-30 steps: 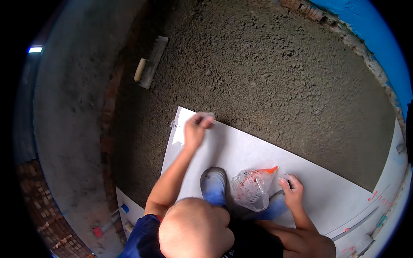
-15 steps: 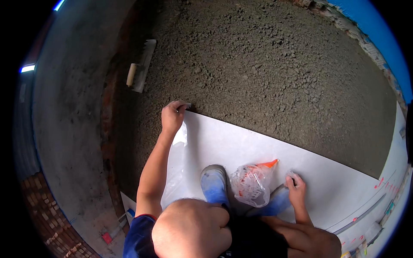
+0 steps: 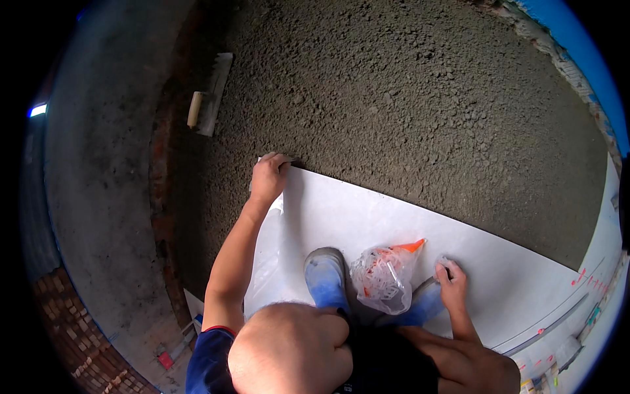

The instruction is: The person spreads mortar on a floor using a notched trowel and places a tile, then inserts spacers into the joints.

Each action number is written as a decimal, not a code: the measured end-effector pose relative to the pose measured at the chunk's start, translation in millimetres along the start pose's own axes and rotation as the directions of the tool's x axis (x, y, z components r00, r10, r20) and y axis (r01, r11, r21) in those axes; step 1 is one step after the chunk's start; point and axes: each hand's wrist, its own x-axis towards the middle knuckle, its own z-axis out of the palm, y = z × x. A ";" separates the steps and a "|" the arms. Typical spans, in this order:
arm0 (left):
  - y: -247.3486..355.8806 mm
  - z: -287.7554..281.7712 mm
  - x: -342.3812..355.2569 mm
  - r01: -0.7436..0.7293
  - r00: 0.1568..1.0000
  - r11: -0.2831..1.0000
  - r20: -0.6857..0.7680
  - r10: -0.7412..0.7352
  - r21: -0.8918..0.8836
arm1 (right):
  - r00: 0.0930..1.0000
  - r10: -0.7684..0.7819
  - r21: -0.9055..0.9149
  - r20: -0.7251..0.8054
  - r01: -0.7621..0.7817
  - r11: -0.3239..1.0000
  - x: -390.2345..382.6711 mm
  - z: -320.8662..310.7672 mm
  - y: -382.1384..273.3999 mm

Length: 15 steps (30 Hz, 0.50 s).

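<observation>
My left hand (image 3: 270, 177) is closed at the far left corner of a large white tile (image 3: 367, 207). A thin, small piece shows at its fingertips by the tile edge; its kind is hidden. Lower right, my right hand (image 3: 453, 282) is closed, thumb and fingers round some small clear plastic pieces (image 3: 443, 261), held above the tile. Between my boots sits a clear plastic bag (image 3: 384, 279) of whitish plastic pieces, with an orange wedge-shaped tip (image 3: 411, 245) poking out. The left boot (image 3: 325, 279) is blue and grey and stands on the tile.
Rough grey mortar (image 3: 394, 111) spreads beyond the tile's far edge. A notched trowel (image 3: 213, 98) with a pale handle lies on it at the left. A brick edge (image 3: 161, 184) and a grey wall (image 3: 98, 177) run along the left. Red marks (image 3: 581, 279) show at the right.
My left hand has shifted slightly right and turned at the tile corner, and the piece at its fingertips shows less. My right hand stays about where it was.
</observation>
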 end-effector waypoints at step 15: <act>-12.7 -2.5 -0.9 -0.096 0.995 0.982 0.004 0.097 0.160 | 0.999 0.001 -0.068 0.039 0.002 0.998 -0.6 -2.9 -0.5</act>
